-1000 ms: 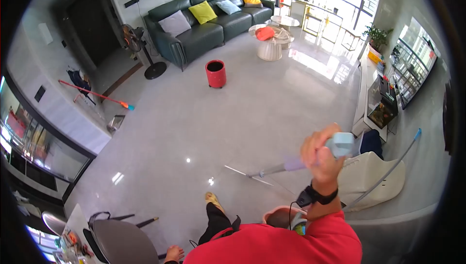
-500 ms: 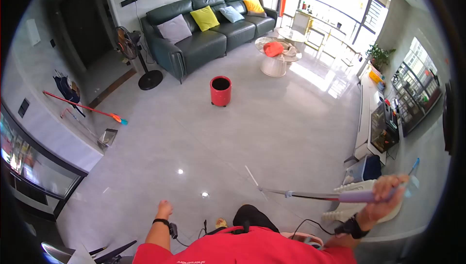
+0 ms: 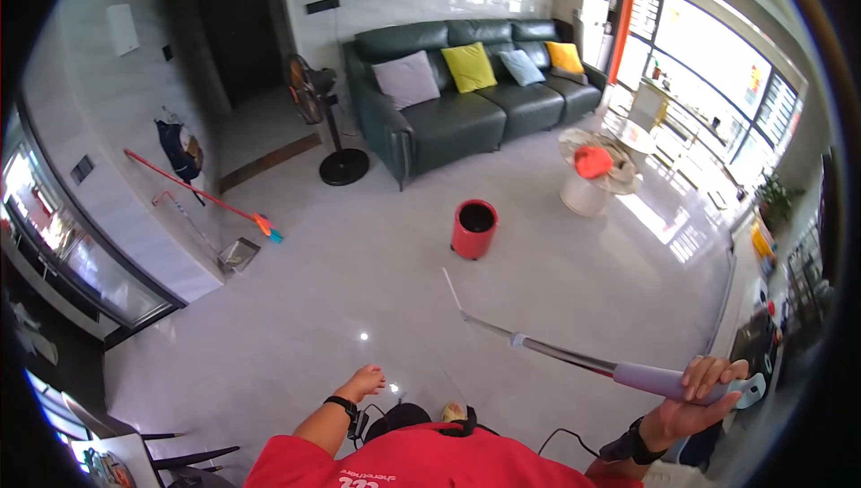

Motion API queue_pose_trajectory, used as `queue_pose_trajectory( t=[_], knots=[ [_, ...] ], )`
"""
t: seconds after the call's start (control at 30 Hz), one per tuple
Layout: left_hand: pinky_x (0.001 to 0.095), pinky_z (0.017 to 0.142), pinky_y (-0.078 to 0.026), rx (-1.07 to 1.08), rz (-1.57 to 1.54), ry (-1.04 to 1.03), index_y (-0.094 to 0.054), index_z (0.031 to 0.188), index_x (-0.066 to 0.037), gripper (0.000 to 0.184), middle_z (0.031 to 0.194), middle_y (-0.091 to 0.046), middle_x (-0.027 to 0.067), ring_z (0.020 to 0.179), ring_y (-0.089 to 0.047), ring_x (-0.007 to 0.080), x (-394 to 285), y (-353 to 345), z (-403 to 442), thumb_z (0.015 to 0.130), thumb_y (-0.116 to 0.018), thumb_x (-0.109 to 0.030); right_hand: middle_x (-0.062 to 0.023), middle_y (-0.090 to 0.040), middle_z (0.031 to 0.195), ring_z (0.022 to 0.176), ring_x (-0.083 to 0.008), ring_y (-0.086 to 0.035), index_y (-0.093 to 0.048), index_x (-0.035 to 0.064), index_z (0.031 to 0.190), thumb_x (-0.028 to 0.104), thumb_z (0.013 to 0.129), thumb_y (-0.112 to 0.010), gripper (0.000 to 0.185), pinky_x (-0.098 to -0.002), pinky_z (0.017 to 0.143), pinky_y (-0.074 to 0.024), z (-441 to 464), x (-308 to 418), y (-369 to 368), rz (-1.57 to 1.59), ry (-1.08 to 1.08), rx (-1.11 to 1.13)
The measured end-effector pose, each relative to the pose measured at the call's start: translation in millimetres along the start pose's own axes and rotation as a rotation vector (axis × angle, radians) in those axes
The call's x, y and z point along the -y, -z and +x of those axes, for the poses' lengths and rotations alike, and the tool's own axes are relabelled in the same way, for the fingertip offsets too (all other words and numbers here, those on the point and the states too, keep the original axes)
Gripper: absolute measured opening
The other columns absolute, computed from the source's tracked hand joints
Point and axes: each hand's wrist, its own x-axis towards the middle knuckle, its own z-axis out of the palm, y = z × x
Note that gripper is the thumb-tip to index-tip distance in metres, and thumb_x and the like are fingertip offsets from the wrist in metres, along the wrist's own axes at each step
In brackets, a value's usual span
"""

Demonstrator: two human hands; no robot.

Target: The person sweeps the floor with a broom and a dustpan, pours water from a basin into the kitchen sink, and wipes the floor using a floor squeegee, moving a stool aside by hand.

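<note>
My right hand (image 3: 704, 394) is wrapped round the lavender grip of a long-handled mop (image 3: 543, 349), near the pale blue end of its handle. The pole slants forward and left over the floor. At its far end a thin white mop head (image 3: 453, 292) shows almost edge-on, in front of a red bin (image 3: 473, 232) with a dark inside. Whether the head touches the floor I cannot tell. My left hand (image 3: 363, 383) hangs before my body with fingers curled in, holding nothing visible. Both wrists wear black bands.
A dark green sofa (image 3: 457, 120) with cushions lines the back wall, beside a standing fan (image 3: 343, 165). A round table (image 3: 587, 196) bears a red-orange thing. At left, a red broom (image 3: 202, 192) and a dustpan (image 3: 240, 255) lean by the wall. A low cabinet runs along the right.
My view has turned to the left and the room has shifted right in it. The mop head has moved forward, closer to the red bin. My left hand has moved rightward in view.
</note>
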Motion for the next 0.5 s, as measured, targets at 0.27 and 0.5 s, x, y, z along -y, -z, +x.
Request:
queue_pose_trajectory(
  t=[0.27,0.5],
  knots=[
    [0.0387,0.071,-0.051,0.05,-0.566,0.03,-0.039,0.117,-0.007,0.033,0.102,-0.057,0.0139,0.088,-0.06,0.024,-85,36,39,0.089,-0.044,-0.023,0.0017,-0.042,0.063,0.053,-0.0078,-0.037,-0.04,0.0111,0.087,0.038,0.092,-0.043,0.027,-0.0225,0.052,-0.0331,18,-189,-101,0.344,-0.244,-0.154],
    [0.0411,0.072,-0.052,0.319,-1.083,0.037,-0.037,0.112,-0.008,0.032,0.1,-0.058,0.0166,0.087,-0.061,0.0277,-244,55,82,0.089,-0.044,-0.028,-0.0021,-0.047,0.068,0.065,-0.0122,-0.049,-0.043,0.007,0.087,0.019,0.089,-0.05,0.015,-0.0331,0.07,-0.0449,-47,-350,-237,0.154,-0.524,0.237]
  ],
)
